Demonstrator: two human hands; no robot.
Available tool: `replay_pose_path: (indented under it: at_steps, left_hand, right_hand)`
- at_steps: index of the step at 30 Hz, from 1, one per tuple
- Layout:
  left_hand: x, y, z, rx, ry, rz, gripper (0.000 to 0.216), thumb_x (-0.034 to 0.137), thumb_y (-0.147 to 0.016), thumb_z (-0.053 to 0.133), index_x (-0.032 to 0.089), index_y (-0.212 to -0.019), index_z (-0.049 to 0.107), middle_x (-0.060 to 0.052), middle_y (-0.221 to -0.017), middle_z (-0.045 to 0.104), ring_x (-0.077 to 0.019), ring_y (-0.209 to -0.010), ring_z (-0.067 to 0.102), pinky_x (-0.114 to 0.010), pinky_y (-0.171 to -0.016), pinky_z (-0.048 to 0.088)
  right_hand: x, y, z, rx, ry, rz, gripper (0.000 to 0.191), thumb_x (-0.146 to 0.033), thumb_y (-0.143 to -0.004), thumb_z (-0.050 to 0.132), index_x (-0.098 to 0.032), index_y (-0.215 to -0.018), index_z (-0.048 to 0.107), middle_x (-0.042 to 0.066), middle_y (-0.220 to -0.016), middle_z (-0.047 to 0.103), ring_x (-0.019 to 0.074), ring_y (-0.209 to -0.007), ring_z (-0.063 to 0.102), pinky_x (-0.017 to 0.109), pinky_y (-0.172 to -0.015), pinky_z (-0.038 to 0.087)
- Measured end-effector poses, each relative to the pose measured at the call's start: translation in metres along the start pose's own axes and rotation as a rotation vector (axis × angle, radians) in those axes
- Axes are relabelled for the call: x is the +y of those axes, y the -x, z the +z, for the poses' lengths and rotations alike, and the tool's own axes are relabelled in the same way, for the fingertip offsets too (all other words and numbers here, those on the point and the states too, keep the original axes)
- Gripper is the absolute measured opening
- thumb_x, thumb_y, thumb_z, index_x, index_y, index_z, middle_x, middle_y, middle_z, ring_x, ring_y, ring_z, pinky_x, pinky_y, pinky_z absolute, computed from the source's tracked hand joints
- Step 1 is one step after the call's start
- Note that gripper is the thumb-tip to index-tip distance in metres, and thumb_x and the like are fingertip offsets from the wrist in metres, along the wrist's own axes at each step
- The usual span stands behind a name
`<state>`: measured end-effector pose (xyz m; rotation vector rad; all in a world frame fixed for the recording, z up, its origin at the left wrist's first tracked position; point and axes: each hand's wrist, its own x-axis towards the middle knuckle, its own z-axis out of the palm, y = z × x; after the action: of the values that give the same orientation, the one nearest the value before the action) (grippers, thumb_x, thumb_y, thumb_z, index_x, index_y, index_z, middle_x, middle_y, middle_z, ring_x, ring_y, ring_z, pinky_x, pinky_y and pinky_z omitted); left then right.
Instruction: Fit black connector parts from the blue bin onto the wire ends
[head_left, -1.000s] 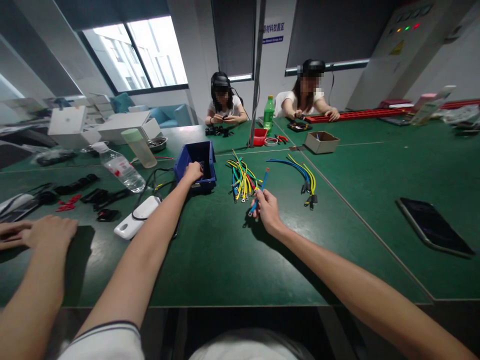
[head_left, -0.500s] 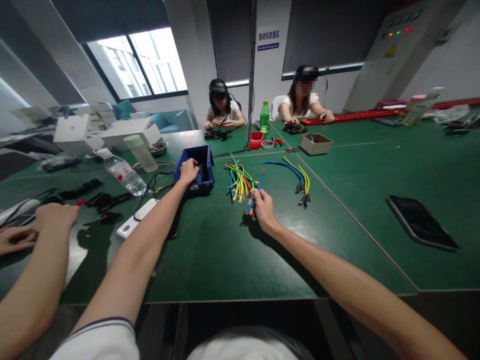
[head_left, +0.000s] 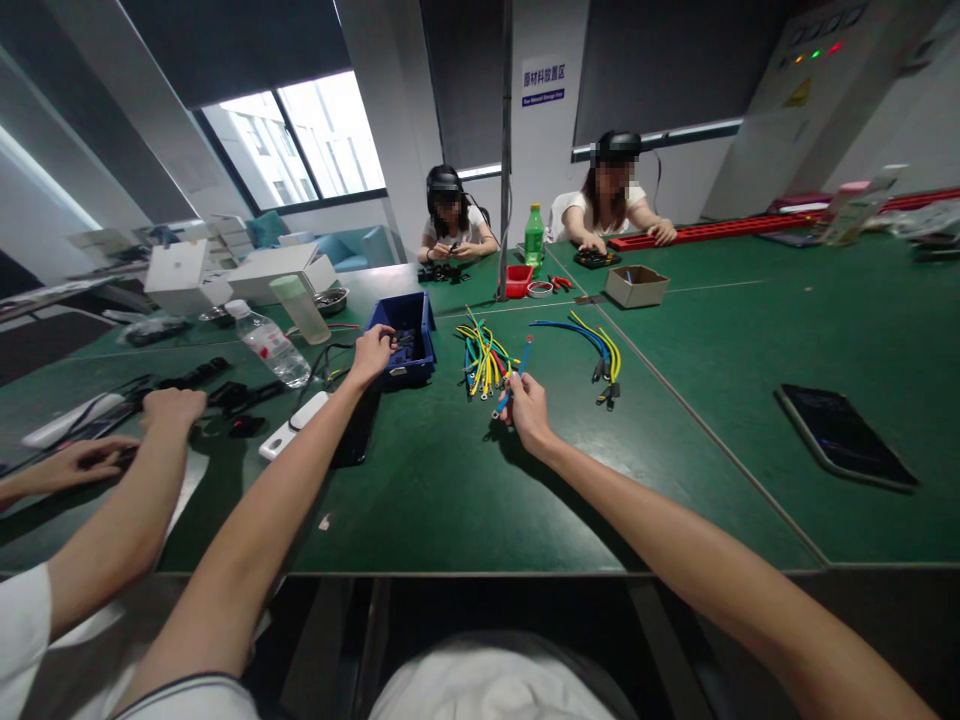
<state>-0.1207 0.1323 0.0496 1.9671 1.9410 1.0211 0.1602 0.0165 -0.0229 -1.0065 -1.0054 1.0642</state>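
My right hand [head_left: 527, 408] holds a short blue wire [head_left: 514, 377] with a red end, tilted up over the green table [head_left: 450, 480]. Just beyond it lies a bundle of yellow, green, blue and red wires [head_left: 484, 360]. My left hand [head_left: 373, 353] reaches to the near left rim of a blue plastic bin [head_left: 409, 340] holding small dark parts; its fingers curl at the rim, and whether they pinch a part is hidden. A second group of blue and yellow wires [head_left: 596, 350] with black connectors lies to the right.
A co-worker's arms [head_left: 127, 470] work at my left beside black parts [head_left: 225, 395]. A white device [head_left: 289, 428], a water bottle [head_left: 266, 345] and a cup [head_left: 300, 308] stand left of the bin. A phone [head_left: 844, 435] lies right. Two people sit at the far side.
My left hand drew back from inside the bin to its near rim. The co-worker's hand at left shifted forward toward the black parts. My right hand keeps the blue wire.
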Motion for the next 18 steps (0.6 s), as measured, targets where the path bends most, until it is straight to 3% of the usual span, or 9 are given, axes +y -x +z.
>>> replay_pose_path:
  at_steps: [7, 13, 18]
  left_hand:
    - [0.016, 0.051, 0.002, 0.011, 0.206, 0.209, 0.025, 0.017, -0.083, 0.049, 0.015, -0.1, 0.066, -0.006, -0.091, 0.071, -0.0165, -0.086, 0.068, -0.026, -0.08, 0.054]
    - [0.029, 0.088, 0.017, -0.058, 0.315, 0.214, 0.027, 0.018, -0.081, 0.052, 0.016, -0.1, 0.071, -0.006, -0.096, 0.072, -0.0181, -0.089, 0.068, -0.031, -0.087, 0.053]
    - [0.021, 0.104, 0.029, -0.09, 0.347, 0.219, 0.03, 0.02, -0.085, 0.046, 0.017, -0.102, 0.071, -0.006, -0.094, 0.072, -0.0174, -0.086, 0.068, -0.032, -0.085, 0.054]
  right_hand:
    - [-0.001, 0.0, 0.0, 0.005, 0.022, 0.016, 0.033, -0.054, -0.083, 0.048, -0.022, -0.075, 0.046, -0.005, -0.049, 0.053, 0.0087, -0.033, 0.048, 0.018, -0.031, 0.033]
    - [-0.001, 0.0, 0.0, -0.01, 0.034, 0.013, 0.033, -0.053, -0.084, 0.049, -0.022, -0.074, 0.046, -0.005, -0.052, 0.053, 0.0089, -0.034, 0.048, 0.019, -0.03, 0.033]
    - [0.0, -0.001, 0.002, -0.012, 0.037, 0.029, 0.032, -0.052, -0.084, 0.05, -0.022, -0.074, 0.046, -0.005, -0.053, 0.051, 0.0092, -0.034, 0.048, 0.02, -0.03, 0.032]
